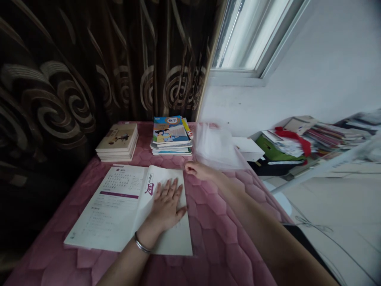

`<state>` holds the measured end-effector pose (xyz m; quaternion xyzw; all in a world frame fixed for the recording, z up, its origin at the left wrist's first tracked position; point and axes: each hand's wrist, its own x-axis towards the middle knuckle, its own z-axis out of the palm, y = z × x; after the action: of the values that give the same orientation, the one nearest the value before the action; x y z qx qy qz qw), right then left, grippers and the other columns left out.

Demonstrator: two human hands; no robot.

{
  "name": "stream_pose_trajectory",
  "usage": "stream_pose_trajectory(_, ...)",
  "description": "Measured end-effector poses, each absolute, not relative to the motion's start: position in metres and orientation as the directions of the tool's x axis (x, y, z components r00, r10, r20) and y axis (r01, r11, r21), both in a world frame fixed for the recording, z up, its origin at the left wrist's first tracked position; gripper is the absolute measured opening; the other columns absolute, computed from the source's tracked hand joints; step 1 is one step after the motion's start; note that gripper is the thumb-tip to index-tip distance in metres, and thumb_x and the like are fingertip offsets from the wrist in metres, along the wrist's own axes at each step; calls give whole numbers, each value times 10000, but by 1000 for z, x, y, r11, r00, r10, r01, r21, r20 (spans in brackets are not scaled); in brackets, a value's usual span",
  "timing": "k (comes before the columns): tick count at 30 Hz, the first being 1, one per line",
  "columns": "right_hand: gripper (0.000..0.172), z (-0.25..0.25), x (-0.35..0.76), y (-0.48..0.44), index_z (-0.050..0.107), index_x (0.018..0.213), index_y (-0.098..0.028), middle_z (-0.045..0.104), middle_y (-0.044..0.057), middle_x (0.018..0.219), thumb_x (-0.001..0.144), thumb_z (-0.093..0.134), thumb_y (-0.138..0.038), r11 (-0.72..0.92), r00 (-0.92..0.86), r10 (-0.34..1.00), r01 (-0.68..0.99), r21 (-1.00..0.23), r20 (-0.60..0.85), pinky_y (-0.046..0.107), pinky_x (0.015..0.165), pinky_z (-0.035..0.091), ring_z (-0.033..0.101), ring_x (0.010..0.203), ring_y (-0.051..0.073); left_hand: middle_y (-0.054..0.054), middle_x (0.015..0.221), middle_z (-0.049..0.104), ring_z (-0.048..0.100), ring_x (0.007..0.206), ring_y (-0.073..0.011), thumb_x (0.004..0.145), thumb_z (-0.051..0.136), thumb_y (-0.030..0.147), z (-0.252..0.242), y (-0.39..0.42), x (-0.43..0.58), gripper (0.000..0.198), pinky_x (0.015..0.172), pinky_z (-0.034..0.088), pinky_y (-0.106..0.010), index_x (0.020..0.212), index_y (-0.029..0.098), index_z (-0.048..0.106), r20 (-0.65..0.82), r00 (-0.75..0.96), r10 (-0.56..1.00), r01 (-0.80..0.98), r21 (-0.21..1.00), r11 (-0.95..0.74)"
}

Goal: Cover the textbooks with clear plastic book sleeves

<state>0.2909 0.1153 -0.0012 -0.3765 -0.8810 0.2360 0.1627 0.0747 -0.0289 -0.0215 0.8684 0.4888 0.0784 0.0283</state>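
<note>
Left hand [168,201] flat on an open book [117,214]
It lies spread, released; the right hand [195,169] curls beside blurred plastic [216,147], far right, grip unclear.

Clear plastic [218,147] blurred; left hand [167,204] hides part of book [131,212]; window [247,35] cut off.

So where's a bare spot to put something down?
Pink cloth shows between the open book and right arm, plus a narrow strip between the tan books and blue-topped pile. Back right's crowded: clear plastic, white box.
</note>
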Motion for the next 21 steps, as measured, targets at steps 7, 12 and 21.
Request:
stream_pose_trajectory(7, 67, -2, 293, 107, 627, 780, -193, 616, 15, 809, 791, 590, -138, 612, -673, 726, 543, -574, 137, 259, 727, 442, 567, 758, 143, -73, 1605, 139, 118, 1473, -284, 933, 277, 589, -22, -28, 75, 687, 1165, 73, -586, 1515, 229, 220, 99, 510, 855, 848, 109, -519)
stream_pose_trajectory(12, 100, -1, 301, 106, 627, 779, -192, 633, 15, 801, 824, 551, -143, 627, -682, 714, 523, -577, 158, 260, 743, 443, 576, 768, 146, -67, 1607, 134, 110, 1475, -281, 935, 258, 595, -20, -28, 75, 688, 1169, 76, -581, 1514, 226, 221, 90, 510, 855, 848, 111, -518)
stream_pose_trajectory(21, 117, 13, 297, 95, 652, 862, -197, 646, 29, 845, 755, 679, -157, 711, -737, 659, 548, -441, 147, 321, 853, 407, 565, 870, 188, -66, 1606, 158, 108, 1474, -293, 931, 327, 565, -17, -29, 75, 677, 1171, 58, -581, 1516, 240, 221, 73, 508, 858, 852, 108, -513)
